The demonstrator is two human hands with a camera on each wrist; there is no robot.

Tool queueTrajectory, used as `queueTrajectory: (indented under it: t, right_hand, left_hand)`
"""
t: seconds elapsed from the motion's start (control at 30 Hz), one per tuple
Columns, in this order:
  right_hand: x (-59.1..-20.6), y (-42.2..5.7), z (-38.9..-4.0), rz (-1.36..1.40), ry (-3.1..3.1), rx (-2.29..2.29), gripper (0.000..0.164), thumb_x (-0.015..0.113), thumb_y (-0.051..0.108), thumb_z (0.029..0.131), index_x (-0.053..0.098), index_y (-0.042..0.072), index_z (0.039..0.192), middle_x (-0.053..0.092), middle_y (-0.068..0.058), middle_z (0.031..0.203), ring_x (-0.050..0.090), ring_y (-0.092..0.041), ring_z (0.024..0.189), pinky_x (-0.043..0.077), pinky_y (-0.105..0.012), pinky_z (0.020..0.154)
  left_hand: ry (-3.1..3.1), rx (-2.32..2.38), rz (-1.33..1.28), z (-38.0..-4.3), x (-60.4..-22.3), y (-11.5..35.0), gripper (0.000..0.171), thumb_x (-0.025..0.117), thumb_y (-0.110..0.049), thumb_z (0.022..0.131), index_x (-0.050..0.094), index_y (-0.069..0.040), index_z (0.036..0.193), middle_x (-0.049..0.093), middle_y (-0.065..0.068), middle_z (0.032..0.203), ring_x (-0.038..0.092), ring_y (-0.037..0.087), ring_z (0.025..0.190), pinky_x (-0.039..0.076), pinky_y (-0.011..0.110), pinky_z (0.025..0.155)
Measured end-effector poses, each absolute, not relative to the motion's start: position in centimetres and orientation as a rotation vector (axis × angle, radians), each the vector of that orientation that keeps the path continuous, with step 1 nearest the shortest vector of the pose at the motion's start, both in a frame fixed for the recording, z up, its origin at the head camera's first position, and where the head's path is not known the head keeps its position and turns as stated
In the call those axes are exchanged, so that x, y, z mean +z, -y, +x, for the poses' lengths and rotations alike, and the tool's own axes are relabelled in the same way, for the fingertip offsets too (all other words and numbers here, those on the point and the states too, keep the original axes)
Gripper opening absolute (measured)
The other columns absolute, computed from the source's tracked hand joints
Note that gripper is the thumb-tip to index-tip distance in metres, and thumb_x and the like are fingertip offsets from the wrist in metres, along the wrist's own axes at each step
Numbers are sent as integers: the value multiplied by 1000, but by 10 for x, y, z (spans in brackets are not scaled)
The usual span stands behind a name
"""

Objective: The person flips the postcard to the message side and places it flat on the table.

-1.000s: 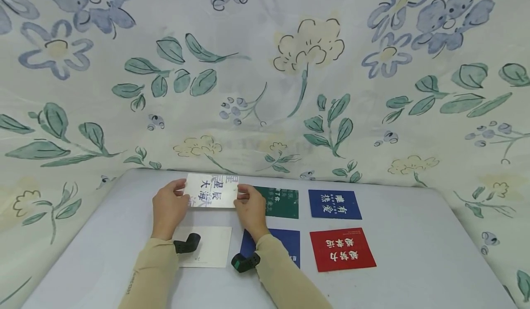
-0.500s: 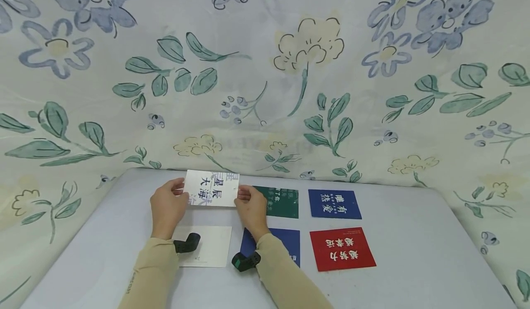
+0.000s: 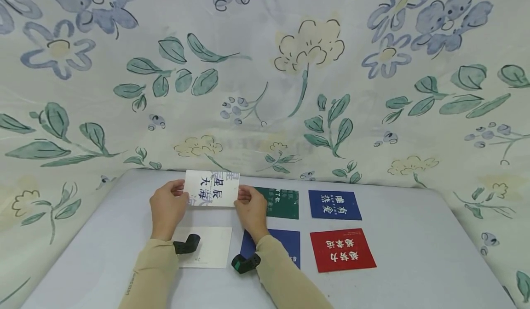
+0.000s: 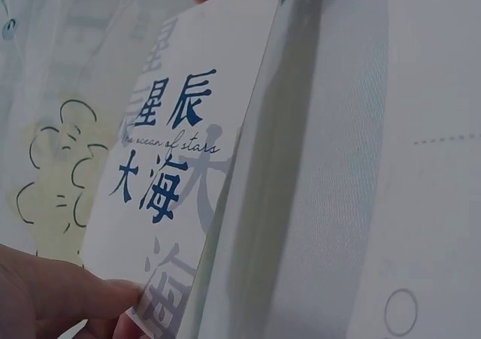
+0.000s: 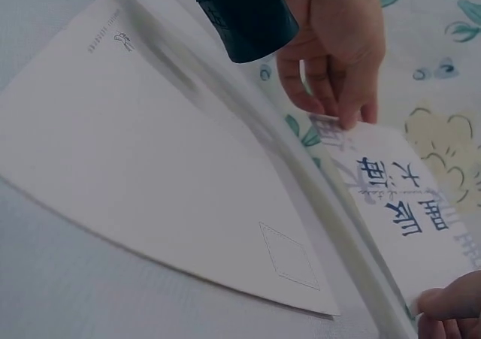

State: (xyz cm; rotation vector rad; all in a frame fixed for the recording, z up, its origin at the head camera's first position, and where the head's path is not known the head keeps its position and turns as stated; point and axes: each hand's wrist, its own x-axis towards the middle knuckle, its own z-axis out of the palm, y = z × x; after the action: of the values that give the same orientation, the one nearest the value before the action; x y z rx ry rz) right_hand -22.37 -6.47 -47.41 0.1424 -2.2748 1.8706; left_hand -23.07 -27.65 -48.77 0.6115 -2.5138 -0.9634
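A white postcard (image 3: 212, 188) with blue Chinese characters is held up, tilted, over the back left of the table. My left hand (image 3: 169, 208) pinches its left edge between thumb and fingers. At the opposite edge, my right hand (image 3: 251, 208) pinches it the same way. "The ocean of stars" runs in small script across the postcard (image 4: 176, 140) in the left wrist view. Below the hands lies another white card (image 3: 213, 247), blank but for faint print; the right wrist view shows a stamp box on this card (image 5: 165, 158). A green card (image 3: 285, 203) lies partly behind the right hand.
A blue card (image 3: 334, 205) and a red card (image 3: 342, 250) lie to the right. Another blue card (image 3: 285, 242) is partly covered by the right forearm. Floral cloth (image 3: 265, 93) hangs behind the white table (image 3: 418, 249). Black wrist cameras (image 3: 188, 244) are worn on both wrists.
The postcard has been tilted up slightly more since one second ago, its top edge rising a little. Both hands keep their hold, and the cards on the table have not moved.
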Motion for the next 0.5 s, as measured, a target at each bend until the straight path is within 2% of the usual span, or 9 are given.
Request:
queueTrajectory:
  t: [0.2, 0.5]
  right_hand:
    - [-474, 64, -225, 128, 2228, 1907, 36, 65, -10, 72, 67, 3, 105, 65, -5, 90, 63, -14, 81, 51, -18, 71]
    - [-472, 63, -223, 128, 2281, 1872, 36, 68, -6, 73, 67, 5, 108, 65, -3, 92, 61, -13, 84, 50, -19, 74]
  left_hand:
    - [2497, -1018, 618, -228, -480, 272, 38, 58, -11, 87, 57, -8, 125, 61, 10, 109, 56, 25, 96, 48, 39, 81]
    - [2469, -973, 625, -236, -502, 282, 35, 56, -19, 89, 58, -12, 124, 61, 7, 108, 57, 22, 96, 49, 37, 81]
